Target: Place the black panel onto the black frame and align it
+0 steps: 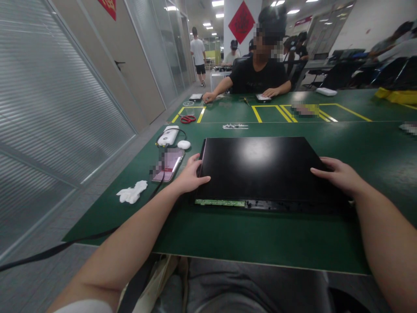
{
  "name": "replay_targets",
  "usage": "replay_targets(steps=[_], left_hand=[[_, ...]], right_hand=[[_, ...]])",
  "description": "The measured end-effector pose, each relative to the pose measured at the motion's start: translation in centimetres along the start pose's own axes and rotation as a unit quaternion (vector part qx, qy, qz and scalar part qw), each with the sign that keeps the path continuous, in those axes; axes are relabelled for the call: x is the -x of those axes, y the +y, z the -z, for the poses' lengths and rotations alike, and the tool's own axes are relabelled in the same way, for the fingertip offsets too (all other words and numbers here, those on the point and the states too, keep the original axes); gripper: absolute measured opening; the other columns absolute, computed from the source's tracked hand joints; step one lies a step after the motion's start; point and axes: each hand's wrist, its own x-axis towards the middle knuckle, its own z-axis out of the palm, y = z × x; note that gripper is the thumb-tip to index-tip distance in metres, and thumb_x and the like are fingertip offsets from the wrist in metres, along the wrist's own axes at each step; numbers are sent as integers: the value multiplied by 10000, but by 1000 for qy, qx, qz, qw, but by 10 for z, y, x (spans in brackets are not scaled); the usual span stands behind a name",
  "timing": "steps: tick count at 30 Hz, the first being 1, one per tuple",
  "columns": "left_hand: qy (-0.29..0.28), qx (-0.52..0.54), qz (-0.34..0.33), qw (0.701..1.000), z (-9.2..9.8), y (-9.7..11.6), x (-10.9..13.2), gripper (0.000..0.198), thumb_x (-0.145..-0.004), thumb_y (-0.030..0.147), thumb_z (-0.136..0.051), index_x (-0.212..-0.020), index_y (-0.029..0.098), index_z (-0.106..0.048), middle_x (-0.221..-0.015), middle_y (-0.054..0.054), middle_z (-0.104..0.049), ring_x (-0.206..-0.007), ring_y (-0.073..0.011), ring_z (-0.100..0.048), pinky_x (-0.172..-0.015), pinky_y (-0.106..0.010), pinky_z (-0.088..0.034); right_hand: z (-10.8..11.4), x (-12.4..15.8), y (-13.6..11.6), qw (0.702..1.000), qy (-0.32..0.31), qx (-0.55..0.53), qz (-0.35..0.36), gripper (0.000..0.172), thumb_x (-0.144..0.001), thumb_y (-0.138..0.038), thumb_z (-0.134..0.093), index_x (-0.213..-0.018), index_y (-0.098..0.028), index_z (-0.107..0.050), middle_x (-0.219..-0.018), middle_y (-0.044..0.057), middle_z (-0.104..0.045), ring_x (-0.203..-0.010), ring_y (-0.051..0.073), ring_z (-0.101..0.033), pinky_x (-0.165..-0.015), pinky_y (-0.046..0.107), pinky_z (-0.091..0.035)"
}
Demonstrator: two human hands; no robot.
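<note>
A black LCD panel point(257, 169) lies face up over the near part of the green table point(247, 239), with a green circuit strip point(220, 203) along its near edge. My left hand point(192, 174) grips its left edge, thumb on top and fingers at the side. At the right edge, my right hand point(340, 174) holds it the same way, thumb over the surface. The fingertips beneath the panel are hidden. Whether the panel rests fully on the table or is slightly raised, I cannot tell.
Left of the panel are a phone point(168, 165), a white power bank point(168, 135), an earbud case point(184, 144) and crumpled tissue point(132, 192). Red-handled scissors point(188, 118) and small metal strips point(235, 126) lie beyond. A person in black point(260, 76) sits across the table.
</note>
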Motion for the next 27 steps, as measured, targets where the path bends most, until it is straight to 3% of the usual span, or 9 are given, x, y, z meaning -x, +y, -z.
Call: replay_targets(steps=[4, 8, 18, 27], left_hand=[[-4, -22, 12, 1000, 0, -1, 0, 652, -727, 452, -743, -1267, 124, -585, -1629, -220, -218, -1528, -372, -232, -1236, -494, -248], [-2, -39, 19, 999, 0, 1, 1, 641, -734, 456, -733, -1272, 140, -585, -1631, -209, -229, -1531, -380, -220, -1237, -512, -238], [-16, -75, 40, 996, 2, 10, 4, 699, -765, 457, -714, -1326, 70, -561, -1641, -264, -174, -1548, -365, -161, -1253, -467, -195], [-10, -69, 27, 997, 0, 5, 4, 719, -762, 521, -700, -1323, 100, -542, -1641, -271, -194, -1537, -388, -190, -1235, -513, -222]], right_hand=[[2, 3, -6, 997, -4, -46, -60, 477, -599, -477, -787, -996, -218, -734, -1425, 102, -579, -1318, 355, -538, -1149, 487, -390], [3, 7, -14, 994, -10, -79, -72, 453, -597, -455, -794, -982, -223, -736, -1465, 91, -546, -1319, 351, -540, -1150, 468, -397], [4, 10, -20, 994, -4, -74, -87, 433, -567, -444, -819, -927, -220, -733, -1408, 105, -598, -1263, 363, -585, -1124, 437, -432], [4, 9, -18, 994, -11, -47, -95, 463, -592, -455, -788, -980, -211, -720, -1385, 124, -605, -1303, 367, -552, -1131, 426, -415]])
